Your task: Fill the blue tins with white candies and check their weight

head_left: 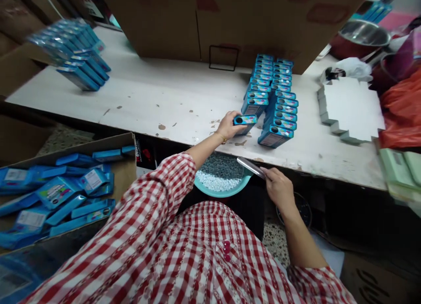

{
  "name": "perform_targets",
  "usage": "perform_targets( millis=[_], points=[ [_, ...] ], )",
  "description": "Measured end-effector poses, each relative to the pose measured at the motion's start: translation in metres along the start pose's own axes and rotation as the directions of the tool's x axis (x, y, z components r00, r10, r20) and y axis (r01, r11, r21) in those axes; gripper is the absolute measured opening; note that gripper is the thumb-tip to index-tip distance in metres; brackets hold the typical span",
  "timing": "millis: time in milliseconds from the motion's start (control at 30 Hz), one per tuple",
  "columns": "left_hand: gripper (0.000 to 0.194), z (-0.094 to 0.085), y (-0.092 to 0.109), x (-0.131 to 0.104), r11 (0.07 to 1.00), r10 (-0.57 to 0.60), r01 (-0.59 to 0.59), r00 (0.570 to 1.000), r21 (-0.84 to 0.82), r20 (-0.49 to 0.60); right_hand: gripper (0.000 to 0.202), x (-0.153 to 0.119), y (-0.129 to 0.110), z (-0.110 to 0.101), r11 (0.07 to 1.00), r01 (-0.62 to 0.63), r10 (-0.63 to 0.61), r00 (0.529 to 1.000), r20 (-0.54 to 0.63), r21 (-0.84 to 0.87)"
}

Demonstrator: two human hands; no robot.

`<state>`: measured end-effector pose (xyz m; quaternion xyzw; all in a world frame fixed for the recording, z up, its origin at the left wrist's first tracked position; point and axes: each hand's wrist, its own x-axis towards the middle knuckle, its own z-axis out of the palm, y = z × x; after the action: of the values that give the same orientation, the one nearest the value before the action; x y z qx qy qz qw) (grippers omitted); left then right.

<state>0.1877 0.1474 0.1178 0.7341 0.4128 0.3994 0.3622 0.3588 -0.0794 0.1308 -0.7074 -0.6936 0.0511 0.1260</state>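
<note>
My left hand (pixel 228 126) grips a small blue box (pixel 246 119) upright at the front edge of the white table (pixel 177 98). Just behind and to the right of it stand two rows of similar blue boxes (pixel 279 130). My right hand (pixel 279 185) is closed round a metal scoop-like tool (pixel 251 167), held in front of the table edge. Below and between my hands sits a turquoise basin (pixel 221 192) with white and dark grey pellets in it, partly hidden by my left arm.
An open carton (pixel 134 157) of blue boxes lies at the left. More boxes (pixel 83 71) stand at the table's far left. A large cardboard box (pixel 171 27) rises behind. Stacked white cartons (pixel 353 109) and a steel bowl (pixel 364 32) are at the right.
</note>
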Motion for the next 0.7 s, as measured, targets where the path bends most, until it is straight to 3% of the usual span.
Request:
perform_targets(
  millis=[67, 133, 200, 233, 300, 367, 433, 500, 567, 600, 633, 700],
  points=[
    [0.062, 0.019, -0.006, 0.027, 0.998, 0.032, -0.033, 0.999, 0.055, 0.033, 0.035, -0.007, 0.003, 0.008, 1.0, -0.006, 0.005, 1.0, 0.024, 0.031],
    [0.083, 0.028, -0.013, 0.038, 0.994, 0.079, -0.082, 0.996, 0.07, 0.04, 0.037, -0.012, 0.004, 0.015, 0.998, -0.005, 0.002, 0.999, 0.045, 0.063],
    [0.093, 0.017, -0.02, 0.033, 0.986, 0.146, -0.145, 0.989, 0.077, -0.004, 0.037, -0.014, 0.003, 0.021, 0.995, -0.014, 0.008, 0.998, 0.063, 0.097],
    [0.092, 0.003, -0.024, 0.024, 0.981, 0.178, -0.173, 0.983, 0.09, -0.049, 0.038, -0.014, 0.002, 0.024, 0.993, -0.02, 0.012, 0.998, 0.068, 0.12],
    [0.086, -0.042, -0.036, -0.004, 0.972, 0.21, -0.184, 0.961, 0.149, -0.183, 0.038, -0.011, 0.0, 0.033, 0.984, -0.023, 0.01, 0.997, 0.07, 0.179],
    [0.077, -0.104, -0.051, -0.044, 0.962, 0.191, -0.104, 0.918, 0.254, -0.347, 0.038, -0.006, -0.002, 0.044, 0.966, -0.009, -0.01, 0.997, 0.071, 0.258],
    [0.067, -0.172, -0.068, -0.091, 0.94, 0.109, 0.09, 0.836, 0.329, -0.539, 0.038, -0.002, -0.005, 0.057, 0.939, 0.005, -0.033, 0.997, 0.074, 0.344],
    [0.058, -0.236, -0.084, -0.144, 0.862, -0.003, 0.353, 0.72, 0.363, -0.694, 0.037, 0.003, -0.009, 0.07, 0.913, 0.007, -0.043, 0.996, 0.08, 0.407],
    [0.051, -0.287, -0.098, -0.198, 0.675, -0.169, 0.633, 0.632, 0.379, -0.756, 0.037, 0.008, -0.015, 0.081, 0.904, 0.005, -0.048, 0.995, 0.09, 0.428],
    [0.05, -0.308, -0.104, -0.224, 0.53, -0.295, 0.748, 0.604, 0.399, -0.741, 0.038, 0.01, -0.017, 0.085, 0.906, 0.008, -0.054, 0.994, 0.097, 0.422],
    [0.052, -0.324, -0.109, -0.249, 0.371, -0.443, 0.82, 0.568, 0.435, -0.694, 0.039, 0.013, -0.02, 0.088, 0.91, 0.014, -0.063, 0.992, 0.105, 0.414],
    [0.059, -0.344, -0.116, -0.293, 0.125, -0.701, 0.842, 0.45, 0.525, -0.554, 0.041, 0.015, -0.023, 0.092, 0.922, 0.031, -0.084, 0.989, 0.122, 0.387]
  ],
)
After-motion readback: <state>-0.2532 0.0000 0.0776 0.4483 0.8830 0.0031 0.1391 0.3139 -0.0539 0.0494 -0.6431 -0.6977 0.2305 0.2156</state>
